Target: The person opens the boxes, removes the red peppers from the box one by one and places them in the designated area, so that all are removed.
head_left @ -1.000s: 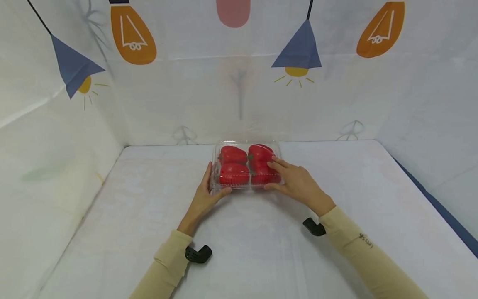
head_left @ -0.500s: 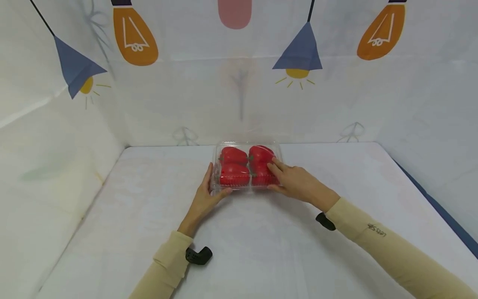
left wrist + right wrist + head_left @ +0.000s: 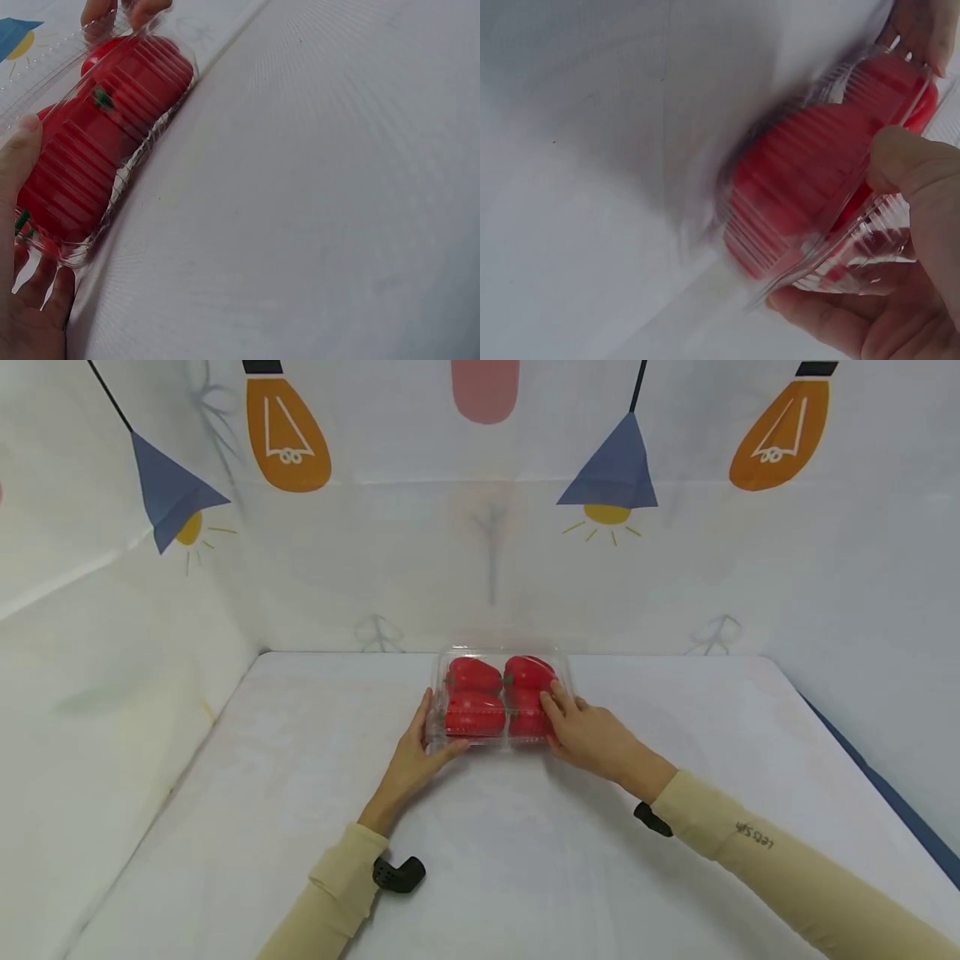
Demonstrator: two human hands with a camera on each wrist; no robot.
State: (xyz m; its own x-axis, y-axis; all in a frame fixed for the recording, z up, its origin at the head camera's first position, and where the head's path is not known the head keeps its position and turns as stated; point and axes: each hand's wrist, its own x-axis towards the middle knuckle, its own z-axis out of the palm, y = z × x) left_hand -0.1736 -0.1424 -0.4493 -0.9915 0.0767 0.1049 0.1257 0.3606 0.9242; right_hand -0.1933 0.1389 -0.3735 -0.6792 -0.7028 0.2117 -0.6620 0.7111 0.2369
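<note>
A clear plastic clamshell box (image 3: 442, 670) sits at the far middle of the table, with several red bell peppers (image 3: 474, 715) with green stems inside. My left hand (image 3: 408, 758) holds its left end, thumb at the front edge and fingers along the side; the left wrist view shows these fingers (image 3: 56, 300) at the box's end. At the front right corner, my right hand (image 3: 596, 739) pinches the plastic edge. In the right wrist view its thumb (image 3: 896, 159) lies on the ribbed plastic, with the other fingers on the opposite side of the edge.
The white-covered table (image 3: 495, 860) reaches back to a white cloth wall (image 3: 405, 552) printed with lamps and bulbs. Cloth also closes off both sides. A black wrist device (image 3: 399, 875) sits at the left cuff, another (image 3: 652, 819) at the right cuff.
My right forearm has swung outward to the right, and the right thumb has drawn in at the box's front corner. The left hand keeps its hold; the box stays in place.
</note>
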